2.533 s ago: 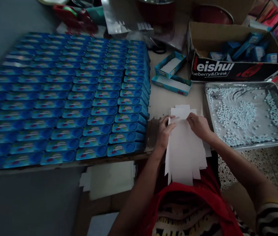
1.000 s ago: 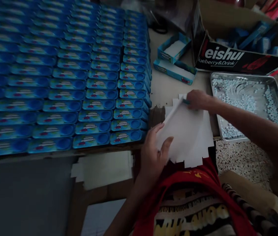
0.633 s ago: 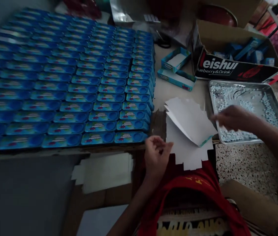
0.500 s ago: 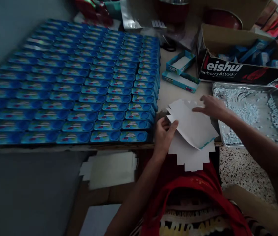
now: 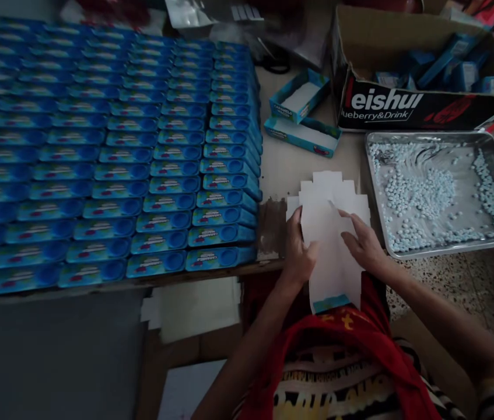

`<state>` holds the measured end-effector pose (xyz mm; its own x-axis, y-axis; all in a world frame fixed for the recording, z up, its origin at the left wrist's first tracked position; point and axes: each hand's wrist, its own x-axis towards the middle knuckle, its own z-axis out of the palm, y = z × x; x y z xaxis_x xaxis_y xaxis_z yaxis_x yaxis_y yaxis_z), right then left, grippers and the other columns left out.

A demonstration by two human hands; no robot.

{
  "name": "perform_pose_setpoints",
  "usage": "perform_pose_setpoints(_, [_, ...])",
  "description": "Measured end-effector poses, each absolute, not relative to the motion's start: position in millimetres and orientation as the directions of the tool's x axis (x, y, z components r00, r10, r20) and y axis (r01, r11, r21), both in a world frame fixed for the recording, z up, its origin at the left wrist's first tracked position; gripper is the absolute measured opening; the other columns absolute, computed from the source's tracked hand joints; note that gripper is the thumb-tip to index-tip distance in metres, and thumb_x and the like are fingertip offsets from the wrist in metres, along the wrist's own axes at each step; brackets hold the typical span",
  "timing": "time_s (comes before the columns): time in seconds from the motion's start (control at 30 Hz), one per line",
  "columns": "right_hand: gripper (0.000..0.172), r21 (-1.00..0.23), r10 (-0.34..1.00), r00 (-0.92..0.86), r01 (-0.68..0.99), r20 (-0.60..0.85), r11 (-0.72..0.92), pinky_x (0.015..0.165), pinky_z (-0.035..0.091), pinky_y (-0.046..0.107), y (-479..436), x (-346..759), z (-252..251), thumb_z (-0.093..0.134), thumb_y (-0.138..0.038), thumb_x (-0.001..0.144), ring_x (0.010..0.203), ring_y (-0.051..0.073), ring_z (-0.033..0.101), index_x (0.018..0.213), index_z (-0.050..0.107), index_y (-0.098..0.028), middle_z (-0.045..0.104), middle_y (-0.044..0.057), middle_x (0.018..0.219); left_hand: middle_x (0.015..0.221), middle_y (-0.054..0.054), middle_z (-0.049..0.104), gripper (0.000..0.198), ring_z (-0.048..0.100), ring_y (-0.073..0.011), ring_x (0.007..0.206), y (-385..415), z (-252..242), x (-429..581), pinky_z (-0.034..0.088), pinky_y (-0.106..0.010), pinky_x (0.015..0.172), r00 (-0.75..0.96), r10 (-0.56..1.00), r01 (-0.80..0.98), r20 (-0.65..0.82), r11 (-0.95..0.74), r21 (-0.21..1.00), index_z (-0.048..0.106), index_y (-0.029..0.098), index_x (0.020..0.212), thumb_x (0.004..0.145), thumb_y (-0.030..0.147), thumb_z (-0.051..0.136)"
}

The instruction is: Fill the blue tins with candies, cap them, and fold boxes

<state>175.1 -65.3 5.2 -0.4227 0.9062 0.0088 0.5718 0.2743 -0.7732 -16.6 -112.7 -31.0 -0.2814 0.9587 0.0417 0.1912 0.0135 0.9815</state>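
A white die-cut cardboard box blank [image 5: 328, 256] stands tilted over the table's front edge, its near end bent up to show a blue printed strip. My left hand [image 5: 300, 255] grips its left side, the thumb lying on the white face. On the opposite side my right hand [image 5: 365, 248] has its fingers and thumb bent round the right side flap. Notched tabs show at the far end, where another blank may lie beneath; I cannot tell. Closest to my right hand is a metal tray [image 5: 375, 198] holding many small pale-blue pellets [image 5: 430, 189].
Rows of blue printed packets [image 5: 163, 169] cover the table's left. Behind the blank sit two open blue boxes [image 5: 303, 137] with white insides. A black carton [image 5: 439, 111] of blue boxes stands at back right. Black-handled scissors [image 5: 275, 63] lie at the back. White sheets [image 5: 200, 309] lie below.
The blank has turned and come nearer my body, its near end now bent up. My right hand has moved down from above it onto its right side. The view has shifted.
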Motion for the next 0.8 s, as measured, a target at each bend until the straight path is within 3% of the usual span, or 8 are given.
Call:
perform_pose_setpoints(0.07, [0.055,-0.782,0.892,-0.449,0.572,-0.047,0.247,0.106,0.055,0.047,-69,179,6,0.046,-0.019,0.091,0.119,0.028,0.068,0.146,0.055,-0.020,0.072,0.013,0.131,0.147,-0.015,0.059,0.074,0.058,-0.0332,0.138,-114,-32,-14,0.047,-0.050,0.119,-0.222,0.973,0.214,0.054,-0.005,0.977,0.053,0.021,0.143,0.069,0.022,0.058])
perform_pose_setpoints(0.2, [0.045,-0.722,0.856,-0.453,0.676,-0.248,0.149,0.091,0.058,0.039,-51,177,8,0.049,-0.020,0.091,0.103,0.026,0.071,0.133,0.062,-0.019,0.075,0.010,0.117,0.132,-0.012,0.062,0.050,0.059,-0.0321,0.134,-105,-29,-15,0.045,-0.049,0.121,-0.168,0.986,0.181,0.016,0.015,0.983,0.063,0.022,0.121,0.071,0.021,0.056])
perform_pose_setpoints(0.33, [0.040,-0.519,0.868,-0.436,0.812,-0.236,0.267,0.099,0.054,0.042,-34,167,6,0.049,-0.016,0.089,0.112,0.030,0.070,0.125,0.067,-0.016,0.070,0.017,0.129,0.129,-0.011,0.063,0.041,0.058,-0.0330,0.133,-95,-32,-23,0.043,-0.050,0.122,-0.198,0.980,0.189,-0.030,0.068,0.980,0.064,0.023,0.107,0.067,0.022,0.056])
perform_pose_setpoints(0.43, [0.040,-0.509,0.876,-0.429,0.816,-0.218,0.273,0.104,0.052,0.042,-35,163,2,0.049,-0.014,0.089,0.119,0.031,0.069,0.126,0.064,-0.015,0.072,0.018,0.128,0.138,-0.009,0.061,0.040,0.055,-0.0330,0.139,-97,-35,-29,0.042,-0.048,0.123,-0.177,0.984,0.195,0.000,0.035,0.980,0.064,0.023,0.107,0.067,0.022,0.057])
perform_pose_setpoints(0.63, [0.042,-0.411,0.877,-0.398,0.871,-0.270,0.269,0.080,0.050,0.040,-44,152,8,0.055,-0.027,0.091,0.095,0.032,0.071,0.130,0.051,-0.014,0.075,0.018,0.108,0.121,-0.009,0.067,0.048,0.068,-0.0278,0.119,-102,-35,-17,0.051,-0.045,0.111,-0.297,0.947,0.163,0.119,-0.073,0.984,0.048,0.024,0.125,0.085,0.037,0.072])
perform_pose_setpoints(0.77, [0.039,-0.494,0.800,-0.509,0.809,-0.317,0.319,0.075,0.046,0.035,-30,160,27,0.055,-0.043,0.100,0.090,0.028,0.070,0.127,0.052,-0.016,0.074,0.014,0.104,0.114,-0.009,0.073,0.022,0.069,-0.0265,0.122,-100,-26,-14,0.050,-0.045,0.112,-0.317,0.941,0.268,0.121,-0.034,0.963,0.061,0.024,0.109,0.102,0.044,0.058])
perform_pose_setpoints(0.8, [0.036,-0.515,0.767,-0.543,0.791,-0.342,0.331,0.075,0.046,0.034,-23,164,32,0.053,-0.045,0.102,0.090,0.027,0.070,0.125,0.055,-0.017,0.074,0.012,0.103,0.111,-0.008,0.075,0.023,0.069,-0.0260,0.120,-99,-22,-15,0.051,-0.044,0.110,-0.319,0.943,0.296,0.100,-0.001,0.955,0.064,0.023,0.101,0.105,0.043,0.054])
